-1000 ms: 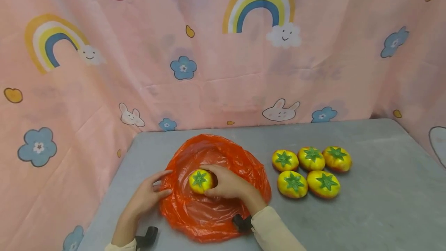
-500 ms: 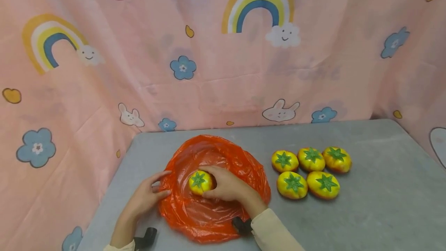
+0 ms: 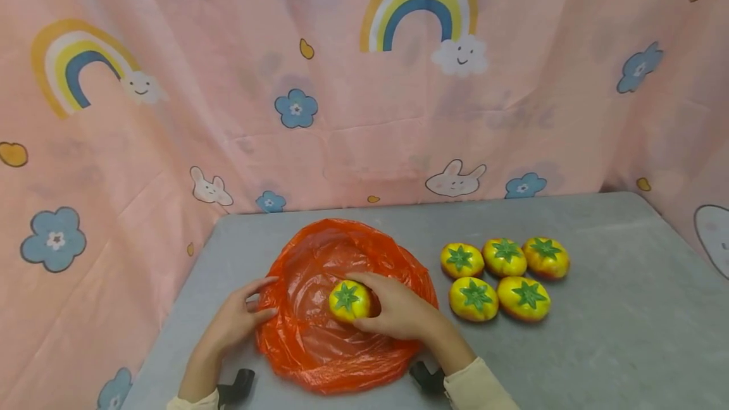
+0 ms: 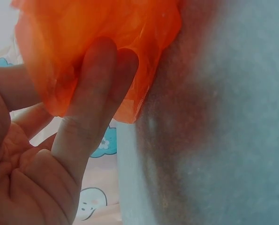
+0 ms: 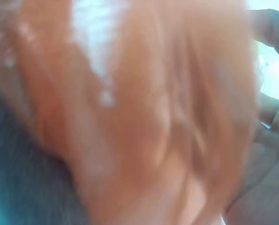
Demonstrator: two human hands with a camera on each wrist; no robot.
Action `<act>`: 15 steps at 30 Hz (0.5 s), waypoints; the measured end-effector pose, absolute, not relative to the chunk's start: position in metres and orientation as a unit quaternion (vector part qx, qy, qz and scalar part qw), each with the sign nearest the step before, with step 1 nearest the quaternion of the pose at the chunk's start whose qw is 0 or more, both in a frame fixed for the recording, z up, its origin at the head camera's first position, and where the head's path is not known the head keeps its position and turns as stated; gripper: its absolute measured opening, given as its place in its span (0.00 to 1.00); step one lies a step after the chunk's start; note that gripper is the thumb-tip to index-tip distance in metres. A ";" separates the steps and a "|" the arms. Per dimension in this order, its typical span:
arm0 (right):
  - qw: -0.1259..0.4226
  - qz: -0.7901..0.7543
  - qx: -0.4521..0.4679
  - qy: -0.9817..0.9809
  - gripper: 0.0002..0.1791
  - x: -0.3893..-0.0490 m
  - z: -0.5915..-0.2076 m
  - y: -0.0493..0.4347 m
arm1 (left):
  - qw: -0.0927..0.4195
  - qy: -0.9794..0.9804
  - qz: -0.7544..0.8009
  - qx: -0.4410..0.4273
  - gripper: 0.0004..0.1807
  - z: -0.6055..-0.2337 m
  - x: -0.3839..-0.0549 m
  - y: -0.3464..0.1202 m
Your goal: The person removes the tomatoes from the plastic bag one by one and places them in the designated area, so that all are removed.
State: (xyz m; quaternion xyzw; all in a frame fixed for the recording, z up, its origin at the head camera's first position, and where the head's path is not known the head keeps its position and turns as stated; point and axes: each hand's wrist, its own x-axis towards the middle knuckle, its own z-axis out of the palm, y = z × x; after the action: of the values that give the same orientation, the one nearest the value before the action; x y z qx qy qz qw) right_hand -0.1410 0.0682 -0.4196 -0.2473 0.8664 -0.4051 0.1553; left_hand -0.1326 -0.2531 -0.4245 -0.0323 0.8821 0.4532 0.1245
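Observation:
Over the mouth of an open red plastic bag, my right hand grips a yellow toy fruit topped with a green star-shaped leaf, like a persimmon. Thumb and fingers curve round its right side. At the bag's left side, my left hand touches the plastic with fairly straight, spread fingers. In the left wrist view, two fingers lie along the outside of the red plastic. Blurred bag film fills most of the right wrist view and hides the fruit there.
Several more yellow toy fruits sit in two rows on the grey table, right of the bag. A pink patterned curtain hangs behind and at both sides. Black wrist mounts show at both forearms.
My right hand has shifted to the right over the bag with the toy fruit still in its grip. The left hand stays at the bag's left side.

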 end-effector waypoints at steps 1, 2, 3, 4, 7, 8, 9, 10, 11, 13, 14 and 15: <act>0.153 -0.404 -0.249 0.867 0.40 -0.139 -0.419 0.071 | 0.124 0.881 0.454 -0.036 0.32 -0.424 -0.133 -0.253; 0.151 -0.403 -0.249 0.868 0.40 -0.137 -0.418 0.073 | 0.124 0.880 0.456 -0.039 0.32 -0.424 -0.133 -0.253; 0.150 -0.402 -0.247 0.869 0.40 -0.135 -0.417 0.075 | 0.123 0.880 0.457 -0.043 0.32 -0.424 -0.133 -0.253; 0.151 -0.402 -0.244 0.869 0.40 -0.133 -0.416 0.077 | 0.123 0.879 0.458 -0.043 0.32 -0.424 -0.133 -0.253; 0.152 -0.398 -0.231 0.875 0.41 -0.128 -0.413 0.084 | 0.123 0.882 0.454 -0.039 0.32 -0.424 -0.133 -0.254; 0.154 -0.399 -0.226 0.875 0.41 -0.126 -0.412 0.087 | 0.123 0.882 0.453 -0.039 0.32 -0.423 -0.133 -0.254; 0.157 -0.403 -0.222 0.874 0.41 -0.124 -0.411 0.089 | 0.123 0.883 0.451 -0.037 0.32 -0.423 -0.133 -0.254; 0.160 -0.406 -0.218 0.873 0.41 -0.123 -0.410 0.092 | 0.123 0.884 0.450 -0.037 0.32 -0.424 -0.133 -0.254; 0.163 -0.408 -0.214 0.872 0.41 -0.121 -0.409 0.094 | 0.123 0.884 0.450 -0.037 0.32 -0.423 -0.133 -0.254; 0.167 -0.415 -0.209 0.869 0.41 -0.118 -0.408 0.099 | 0.123 0.883 0.451 -0.039 0.32 -0.424 -0.133 -0.253; 0.167 -0.418 -0.208 0.868 0.40 -0.117 -0.409 0.101 | 0.123 0.883 0.452 -0.042 0.31 -0.423 -0.133 -0.253; 0.167 -0.418 -0.206 0.869 0.40 -0.115 -0.410 0.103 | 0.122 0.883 0.452 -0.042 0.31 -0.424 -0.133 -0.253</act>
State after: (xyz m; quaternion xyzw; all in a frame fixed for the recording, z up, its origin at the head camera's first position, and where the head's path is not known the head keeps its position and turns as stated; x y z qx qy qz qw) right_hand -0.1152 0.1033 -0.4097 -0.2064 0.8689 -0.4177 0.1672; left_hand -0.1330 -0.2530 -0.4236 -0.0422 0.8828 0.4517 0.1217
